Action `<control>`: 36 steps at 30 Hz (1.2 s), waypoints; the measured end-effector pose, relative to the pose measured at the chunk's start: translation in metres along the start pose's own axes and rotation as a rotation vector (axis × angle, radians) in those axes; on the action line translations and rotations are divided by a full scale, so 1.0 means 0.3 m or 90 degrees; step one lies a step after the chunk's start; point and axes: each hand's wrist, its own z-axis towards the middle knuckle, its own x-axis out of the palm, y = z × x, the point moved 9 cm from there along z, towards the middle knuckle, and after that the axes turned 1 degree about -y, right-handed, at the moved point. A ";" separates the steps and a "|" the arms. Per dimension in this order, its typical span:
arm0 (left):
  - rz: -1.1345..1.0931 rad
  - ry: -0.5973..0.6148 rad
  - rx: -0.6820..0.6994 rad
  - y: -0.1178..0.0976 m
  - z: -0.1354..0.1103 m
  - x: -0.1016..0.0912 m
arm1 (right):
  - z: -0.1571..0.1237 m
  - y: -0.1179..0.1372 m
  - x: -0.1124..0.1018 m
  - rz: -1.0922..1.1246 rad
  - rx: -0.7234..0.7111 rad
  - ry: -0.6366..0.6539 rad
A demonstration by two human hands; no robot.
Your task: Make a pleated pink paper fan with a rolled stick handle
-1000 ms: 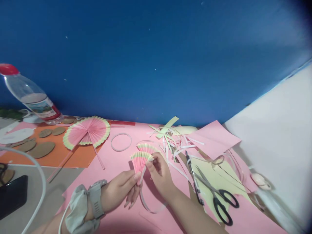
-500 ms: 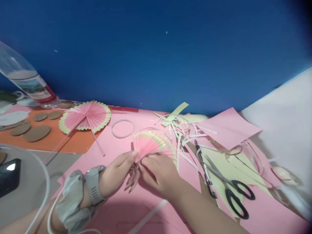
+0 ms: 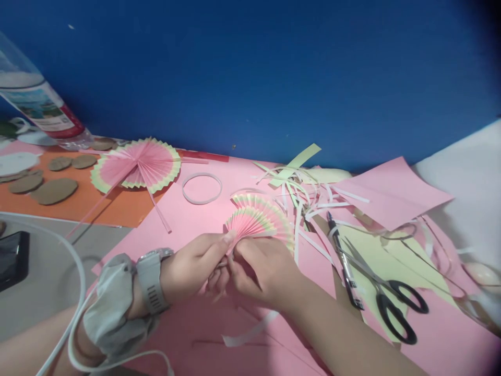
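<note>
A small pleated paper fan [image 3: 254,220], pink with a yellow-green edge, is spread open over the pink paper sheet [image 3: 188,224]. My left hand [image 3: 191,269], with a grey watch and a grey scrunchie on its wrist, pinches the fan's base from the left. From the right, my right hand [image 3: 260,271] grips the same base with closed fingers. A second pleated piece lies just behind the fan. A white paper strip [image 3: 250,331] trails below my hands.
A larger finished fan [image 3: 136,164] lies on orange paper with brown ovals [image 3: 52,189]. A white ring [image 3: 201,188], paper scraps [image 3: 297,188], a pen [image 3: 344,263], scissors [image 3: 383,295], a plastic bottle [image 3: 39,112] and a dark phone [image 3: 11,258] surround them. A blue wall stands behind.
The small fan has spread wider, from a narrow wedge to a half circle. Both hands have closed together at its base. The view has shifted, so everything sits higher and further right.
</note>
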 end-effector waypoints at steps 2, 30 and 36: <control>0.003 0.002 -0.002 0.005 0.001 -0.003 | -0.004 -0.004 0.002 0.017 0.005 0.008; 0.000 0.062 0.027 -0.021 -0.004 -0.001 | -0.004 0.014 -0.007 -0.020 0.007 -0.002; -0.014 0.059 0.024 -0.021 -0.006 0.000 | -0.006 0.015 -0.006 -0.036 0.004 -0.010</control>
